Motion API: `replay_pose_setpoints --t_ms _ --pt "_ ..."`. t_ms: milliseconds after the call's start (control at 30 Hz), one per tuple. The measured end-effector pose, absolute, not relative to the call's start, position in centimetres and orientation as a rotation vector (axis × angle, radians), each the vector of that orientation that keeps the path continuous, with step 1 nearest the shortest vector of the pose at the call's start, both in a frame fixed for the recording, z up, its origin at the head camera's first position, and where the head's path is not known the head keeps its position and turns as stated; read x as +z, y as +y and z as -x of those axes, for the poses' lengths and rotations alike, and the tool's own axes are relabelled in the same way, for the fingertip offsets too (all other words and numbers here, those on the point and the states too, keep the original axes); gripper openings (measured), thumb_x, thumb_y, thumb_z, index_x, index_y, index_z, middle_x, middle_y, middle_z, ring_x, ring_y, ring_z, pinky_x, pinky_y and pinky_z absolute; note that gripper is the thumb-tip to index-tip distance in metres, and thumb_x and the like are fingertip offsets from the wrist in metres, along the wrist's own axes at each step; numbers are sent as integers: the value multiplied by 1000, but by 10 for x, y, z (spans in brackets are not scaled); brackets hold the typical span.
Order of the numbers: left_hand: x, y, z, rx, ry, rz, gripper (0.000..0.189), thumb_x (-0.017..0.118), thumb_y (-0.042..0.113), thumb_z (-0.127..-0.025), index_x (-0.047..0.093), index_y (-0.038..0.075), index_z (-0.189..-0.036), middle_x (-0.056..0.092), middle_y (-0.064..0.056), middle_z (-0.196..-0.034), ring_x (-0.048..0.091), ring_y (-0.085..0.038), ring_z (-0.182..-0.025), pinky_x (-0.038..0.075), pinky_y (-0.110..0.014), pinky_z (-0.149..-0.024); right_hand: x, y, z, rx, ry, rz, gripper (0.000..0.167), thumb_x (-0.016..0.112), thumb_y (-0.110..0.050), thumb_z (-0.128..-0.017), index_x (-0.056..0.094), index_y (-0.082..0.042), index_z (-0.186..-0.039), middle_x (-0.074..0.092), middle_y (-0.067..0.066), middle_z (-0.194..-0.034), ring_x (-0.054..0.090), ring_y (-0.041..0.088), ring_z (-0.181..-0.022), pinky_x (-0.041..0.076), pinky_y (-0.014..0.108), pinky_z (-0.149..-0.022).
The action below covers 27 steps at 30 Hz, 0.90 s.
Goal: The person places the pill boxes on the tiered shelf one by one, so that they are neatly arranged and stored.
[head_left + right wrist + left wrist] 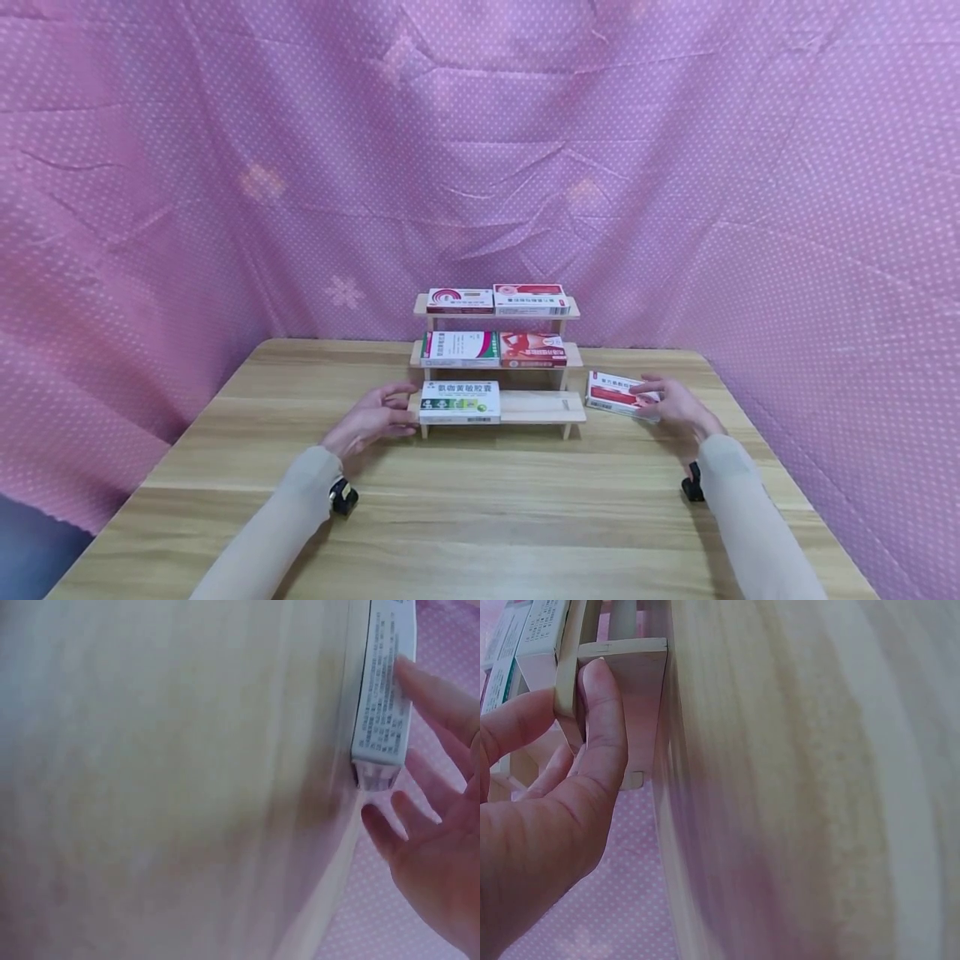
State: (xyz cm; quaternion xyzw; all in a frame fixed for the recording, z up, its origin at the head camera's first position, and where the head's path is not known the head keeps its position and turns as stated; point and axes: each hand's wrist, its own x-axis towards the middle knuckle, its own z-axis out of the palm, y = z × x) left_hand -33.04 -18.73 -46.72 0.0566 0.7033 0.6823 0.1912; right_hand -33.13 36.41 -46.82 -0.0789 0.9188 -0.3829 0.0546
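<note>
A three-step wooden display rack point(543, 406) stands at the back of the table. My left hand point(375, 417) pinches the left end of its lowest step; in the left wrist view the thumb point(604, 712) and a finger point(517, 724) lie on opposite faces of the board point(568, 690). To the right of the rack, a white and red medicine box point(615, 392) lies flat on the table, slightly turned. My right hand point(675, 407) reaches over that box's right end. Seen from the right wrist, one fingertip overlaps the printed side of the box point(384, 697), while the other fingers are spread apart from it.
A white and green medicine box point(459, 400) occupies the lowest step's left half. Two boxes sit on the middle step, including a red one point(532, 348), and two on the top step, including a white and red one point(531, 298). A pink dotted cloth point(480, 167) hangs behind the table point(480, 517).
</note>
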Motion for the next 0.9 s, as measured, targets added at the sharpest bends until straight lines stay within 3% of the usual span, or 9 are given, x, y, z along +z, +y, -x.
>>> replay_pose_setpoints --t_ms 133,367,567,767,900 --pt "-467 -187 331 1920 1973 -166 69 56 -13 -85 33 2 -149 51 -26 -128 67 -26 -93 58 -43 -92 -469 367 329 -1172 2756 219 57 77 -14 -80 57 -2 -133 21 26 -158 16 55 -141 11 74 -111" --pt "-466 -188 331 1906 1975 -169 71 59 -11 -85 32 2 -149 50 -27 -131 67 -28 -97 56 -44 -95 -468 368 327 -1144 2791 199 54 83 -18 -74 64 -7 -124 45 25 -145 43 44 -127 32 61 -106" --pt "-465 -189 330 1915 1971 -166 70 57 -13 -85 33 2 -148 50 -26 -130 67 -28 -98 55 -45 -97 -462 371 322 -1103 2782 183 58 83 -27 -75 63 -12 -127 51 24 -140 47 40 -124 38 58 -103" --pt "-466 -188 330 1923 1974 -166 69 58 -14 -84 34 2 -147 53 -26 -126 67 -28 -94 55 -47 -96 -455 374 317 -1232 2697 261 60 80 -22 -78 58 -6 -131 57 22 -133 54 29 -115 43 36 -95" --pt "-465 -187 329 1919 1969 -170 70 59 -13 -85 32 0 -147 56 -24 -122 68 -26 -91 56 -47 -95 -454 377 313 -1311 2640 324 60 79 -19 -79 56 -3 -133 57 22 -132 56 25 -112 44 29 -92"
